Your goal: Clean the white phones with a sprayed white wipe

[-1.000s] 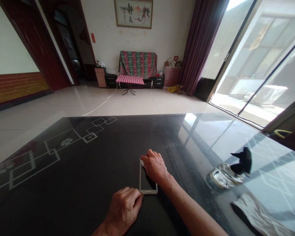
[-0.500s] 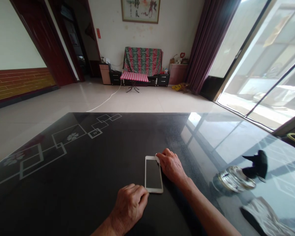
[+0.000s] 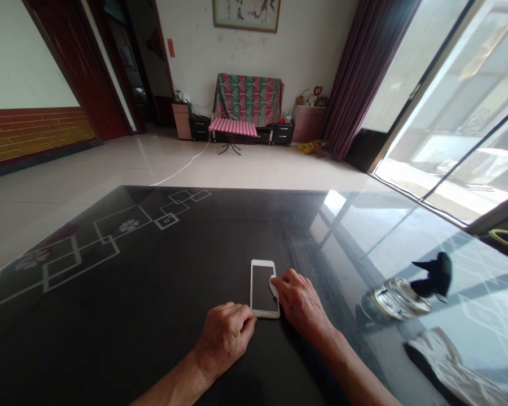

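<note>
A white-framed smartphone (image 3: 263, 290) with a dark screen lies flat on the black table (image 3: 152, 270). My left hand (image 3: 226, 332) is closed at its lower left corner, thumb and curled fingers touching the edge. My right hand (image 3: 298, 296) pinches a small white wiping pad (image 3: 273, 286) against the upper right side of the screen. Most of that pad is hidden under the fingers, so its full shape cannot be made out.
To the right, a clear spray bottle (image 3: 400, 299) with a black trigger head lies on its side. Nearer me is a crumpled grey-white cloth (image 3: 449, 363). A cloth-covered stand (image 3: 232, 127) and a purple curtain (image 3: 359, 73) are across the room.
My right hand has slid the white pad down along the phone's right side, toward me. My left hand stays at the lower left corner. The whole view has shifted slightly.
</note>
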A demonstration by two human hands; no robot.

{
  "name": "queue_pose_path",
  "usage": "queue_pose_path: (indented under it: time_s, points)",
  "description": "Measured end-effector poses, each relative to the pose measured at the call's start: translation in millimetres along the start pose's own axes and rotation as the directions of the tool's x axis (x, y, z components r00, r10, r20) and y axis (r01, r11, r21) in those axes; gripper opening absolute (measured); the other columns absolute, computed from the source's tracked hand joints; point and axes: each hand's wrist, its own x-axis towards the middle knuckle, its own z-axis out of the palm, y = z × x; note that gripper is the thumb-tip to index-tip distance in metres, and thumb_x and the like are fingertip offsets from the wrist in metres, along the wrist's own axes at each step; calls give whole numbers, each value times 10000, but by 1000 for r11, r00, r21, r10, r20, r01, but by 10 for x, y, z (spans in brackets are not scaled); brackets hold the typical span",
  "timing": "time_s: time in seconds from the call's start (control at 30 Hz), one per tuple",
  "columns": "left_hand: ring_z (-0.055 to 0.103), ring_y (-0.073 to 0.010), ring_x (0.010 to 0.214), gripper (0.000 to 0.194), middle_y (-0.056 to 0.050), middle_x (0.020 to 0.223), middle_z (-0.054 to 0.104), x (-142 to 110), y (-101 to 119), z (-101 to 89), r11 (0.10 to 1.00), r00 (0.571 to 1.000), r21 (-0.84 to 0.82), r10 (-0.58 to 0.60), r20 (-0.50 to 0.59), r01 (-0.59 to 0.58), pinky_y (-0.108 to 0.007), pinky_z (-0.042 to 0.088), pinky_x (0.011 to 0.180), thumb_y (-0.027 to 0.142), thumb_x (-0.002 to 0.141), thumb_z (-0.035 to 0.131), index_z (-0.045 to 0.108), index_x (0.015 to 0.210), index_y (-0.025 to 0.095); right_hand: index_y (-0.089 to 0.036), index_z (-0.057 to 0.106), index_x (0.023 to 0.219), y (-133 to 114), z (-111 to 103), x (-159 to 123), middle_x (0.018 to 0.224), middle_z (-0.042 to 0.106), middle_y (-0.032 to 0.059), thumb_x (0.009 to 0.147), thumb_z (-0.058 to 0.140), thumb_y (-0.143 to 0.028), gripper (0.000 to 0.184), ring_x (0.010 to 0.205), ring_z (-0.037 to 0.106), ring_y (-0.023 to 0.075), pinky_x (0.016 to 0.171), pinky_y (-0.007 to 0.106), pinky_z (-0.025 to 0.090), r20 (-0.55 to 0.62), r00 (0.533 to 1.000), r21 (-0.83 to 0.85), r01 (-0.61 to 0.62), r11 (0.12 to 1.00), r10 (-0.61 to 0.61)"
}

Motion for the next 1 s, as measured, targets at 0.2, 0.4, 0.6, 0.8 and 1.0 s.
queue_pose_path:
  time_s: [0.2,0.4,0.6,0.8,1.0]
  points:
    - [546,-113,528,205,32,571,614,6,1,-9,1000,1000,14,-21,20,21,-229,349,554,160,852,543,573,654,204,-243,643,1018,-103,-82,-238,906,518,33,940,413,-152,259,783,488,151,738,274,343,42,999,39,11,999,-12]
    - [580,-121,555,191,26,600,642,-9,-15,7,999,998,23,-45,36,44,-226,372,572,177,858,549,594,675,206,-259,639,1031,-169,-144,-414,911,519,32,941,416,-159,261,779,480,155,732,277,354,88,996,55,30,998,-35]
    - [604,-130,580,183,20,618,657,3,-21,11,998,997,21,-58,56,56,-226,381,576,186,860,549,607,687,208,-257,635,1013,-211,-191,-378,917,530,35,959,401,-175,254,794,489,157,746,276,359,126,989,45,70,997,-76]
    - [594,-134,564,199,17,603,643,14,-14,4,998,995,21,-66,71,64,-236,374,559,177,856,545,600,667,205,-220,623,960,-332,-189,-292,929,535,43,935,428,-134,215,832,504,162,776,281,363,166,979,58,111,992,-119]
    - [595,-138,567,189,19,607,648,13,0,-19,998,995,16,-62,78,61,-240,386,560,175,862,539,608,690,208,-236,626,957,-392,-139,-222,925,531,35,948,426,-155,216,814,500,153,779,285,362,162,975,90,140,986,-154]
